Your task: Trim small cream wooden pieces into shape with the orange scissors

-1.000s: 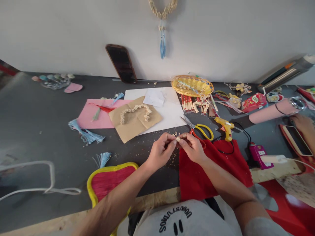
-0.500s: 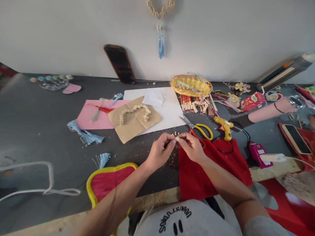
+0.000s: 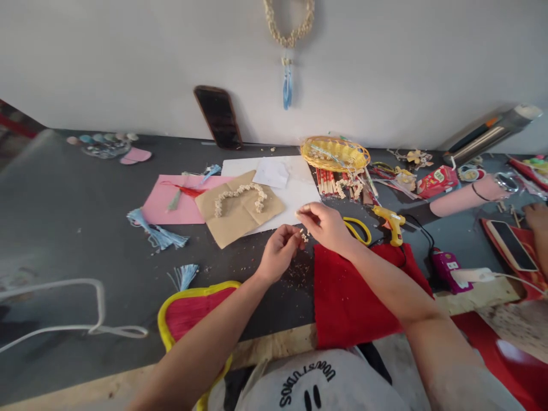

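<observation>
Dark grey table, bearing a yellow wicker basket at its wall side. Red cloth: nearer the person than the basket. White sheet: left of the basket, partly under brown paper. Pink bottle: right of the basket; contents not visible. Basket contents: small pale bits and a slender, light-coloured strip. Right hand: nearer the person than the basket, thumb and fingertips drawn together; whether the pale spot there is a held piece cannot be determined. Left hand: below and left of the basket, fingers curled in against the thumb; its hold cannot be determined. Red drink carton: right of the basket, straw fitted, contents hidden. Curved beaded strand: on the brown paper, left of the basket. Small pale pieces: at the left fingertips, nearer the person than the basket.
</observation>
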Tool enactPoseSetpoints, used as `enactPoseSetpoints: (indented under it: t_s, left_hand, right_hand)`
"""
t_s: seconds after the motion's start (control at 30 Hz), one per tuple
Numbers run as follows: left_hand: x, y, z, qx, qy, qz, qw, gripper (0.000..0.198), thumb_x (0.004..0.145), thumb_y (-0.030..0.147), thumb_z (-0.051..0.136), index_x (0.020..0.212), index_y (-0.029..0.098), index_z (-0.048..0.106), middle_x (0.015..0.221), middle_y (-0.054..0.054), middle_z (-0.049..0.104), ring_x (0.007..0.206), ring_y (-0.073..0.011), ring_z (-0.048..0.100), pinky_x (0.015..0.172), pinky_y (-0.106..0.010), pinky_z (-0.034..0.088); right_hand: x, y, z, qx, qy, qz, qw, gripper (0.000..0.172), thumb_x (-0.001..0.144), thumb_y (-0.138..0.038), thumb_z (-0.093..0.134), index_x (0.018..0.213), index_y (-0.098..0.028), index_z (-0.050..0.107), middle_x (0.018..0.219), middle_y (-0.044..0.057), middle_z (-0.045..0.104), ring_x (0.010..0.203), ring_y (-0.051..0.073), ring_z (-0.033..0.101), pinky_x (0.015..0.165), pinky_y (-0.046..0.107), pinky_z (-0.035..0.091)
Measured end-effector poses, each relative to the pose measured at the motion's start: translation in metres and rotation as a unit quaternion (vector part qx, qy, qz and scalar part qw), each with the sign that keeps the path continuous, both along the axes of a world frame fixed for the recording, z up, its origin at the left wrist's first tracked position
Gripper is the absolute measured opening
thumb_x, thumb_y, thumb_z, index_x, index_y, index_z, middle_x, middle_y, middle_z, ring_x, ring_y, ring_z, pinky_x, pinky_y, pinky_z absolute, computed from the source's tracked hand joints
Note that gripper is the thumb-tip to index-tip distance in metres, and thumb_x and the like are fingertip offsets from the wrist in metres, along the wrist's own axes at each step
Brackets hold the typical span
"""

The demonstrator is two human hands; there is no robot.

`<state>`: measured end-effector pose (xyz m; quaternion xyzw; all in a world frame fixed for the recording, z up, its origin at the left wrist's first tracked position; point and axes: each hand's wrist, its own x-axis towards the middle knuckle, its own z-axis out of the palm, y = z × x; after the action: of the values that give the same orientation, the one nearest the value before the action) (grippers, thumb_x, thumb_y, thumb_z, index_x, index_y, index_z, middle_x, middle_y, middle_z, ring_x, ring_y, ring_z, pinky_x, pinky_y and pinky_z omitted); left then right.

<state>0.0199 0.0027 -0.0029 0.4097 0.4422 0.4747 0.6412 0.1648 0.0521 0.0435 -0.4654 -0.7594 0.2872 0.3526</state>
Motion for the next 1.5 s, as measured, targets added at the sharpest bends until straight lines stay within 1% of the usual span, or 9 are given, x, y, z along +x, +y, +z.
enactPoseSetpoints:
  t_s: [0.2,0.4,0.53,0.63,0.8,1.07,1.23,1.4,1.5]
  left_hand:
    - [-0.003,0.005,0.002,-0.012,-0.062,-0.004,0.998,0.031,0.082,0.045,0.065,0.086,0.017,0.054,0.066,0.002,0.062,0.045,-0.0038,0.035,0.044,-0.018,0.027]
    - [-0.004,0.005,0.005,-0.024,-0.054,0.000,0.998,0.030,0.082,0.045,0.066,0.086,0.018,0.054,0.071,0.001,0.063,0.047,-0.0045,0.037,0.044,-0.018,0.028]
    - [-0.004,0.005,0.002,-0.009,-0.052,-0.007,0.999,0.028,0.085,0.043,0.062,0.088,0.018,0.053,0.071,0.002,0.062,0.047,-0.0041,0.037,0.045,-0.018,0.028]
    - [-0.003,0.005,0.000,-0.003,-0.046,-0.008,0.999,0.026,0.087,0.042,0.061,0.089,0.018,0.052,0.066,0.003,0.059,0.046,-0.0042,0.036,0.045,-0.018,0.027]
    - [-0.003,0.004,0.000,0.000,-0.039,-0.015,0.999,0.024,0.087,0.041,0.061,0.089,0.018,0.053,0.062,0.005,0.054,0.047,-0.0047,0.037,0.045,-0.018,0.026]
    - [-0.004,0.003,0.004,-0.020,-0.033,-0.027,0.999,0.031,0.083,0.046,0.064,0.092,0.017,0.054,0.061,0.003,0.056,0.048,-0.0053,0.039,0.045,-0.018,0.027]
    - [-0.005,0.003,0.007,-0.024,-0.028,-0.024,0.999,0.030,0.083,0.045,0.064,0.087,0.018,0.052,0.061,0.003,0.057,0.048,-0.0051,0.040,0.046,-0.017,0.029]
    - [-0.005,0.003,0.007,-0.028,-0.041,-0.021,0.999,0.031,0.082,0.043,0.065,0.094,0.019,0.050,0.061,0.004,0.058,0.048,-0.0057,0.042,0.045,-0.016,0.029]
    - [-0.004,0.004,0.007,-0.027,-0.047,-0.019,0.998,0.032,0.082,0.043,0.066,0.094,0.019,0.049,0.060,0.004,0.058,0.047,-0.0058,0.042,0.045,-0.016,0.029]
  right_hand:
    - [-0.027,0.031,0.021,0.052,-0.090,0.061,0.993,0.029,0.091,-0.027,0.058,0.117,-0.016,0.058,0.110,0.011,0.065,0.086,0.016,0.064,0.076,0.029,0.053]
    - [0.049,0.007,0.023,0.060,-0.224,-0.019,0.972,0.021,0.092,-0.024,0.052,0.111,-0.018,0.059,0.110,0.012,0.064,0.097,0.023,0.063,0.086,0.040,0.052]
    - [0.099,-0.023,0.008,-0.007,-0.404,-0.055,0.913,0.018,0.088,-0.024,0.055,0.104,-0.017,0.060,0.102,0.014,0.064,0.101,0.031,0.062,0.088,0.046,0.050]
    - [0.112,-0.039,-0.008,-0.040,-0.436,-0.043,0.898,0.029,0.085,-0.028,0.061,0.110,-0.015,0.057,0.105,0.015,0.064,0.103,0.032,0.062,0.089,0.046,0.049]
    - [0.109,-0.042,-0.023,-0.035,-0.410,-0.065,0.909,0.047,0.083,-0.028,0.060,0.126,-0.013,0.049,0.119,0.019,0.062,0.113,0.034,0.059,0.094,0.047,0.046]
    - [0.110,-0.033,-0.012,-0.124,-0.358,-0.132,0.916,0.048,0.076,-0.023,0.062,0.122,-0.018,0.050,0.102,0.011,0.069,0.091,0.028,0.068,0.079,0.038,0.052]
    - [0.128,-0.032,-0.016,-0.175,-0.176,-0.159,0.956,0.052,0.075,-0.027,0.066,0.124,-0.023,0.048,0.095,0.004,0.069,0.079,0.018,0.068,0.079,0.035,0.054]
    - [0.141,-0.034,-0.024,-0.267,-0.027,-0.097,0.958,0.055,0.070,-0.035,0.074,0.119,-0.022,0.051,0.086,0.002,0.067,0.073,0.017,0.066,0.066,0.032,0.056]
    - [0.140,-0.034,-0.028,-0.226,0.031,-0.083,0.970,0.057,0.074,-0.036,0.072,0.125,-0.022,0.049,0.099,0.006,0.067,0.082,0.018,0.067,0.076,0.035,0.056]
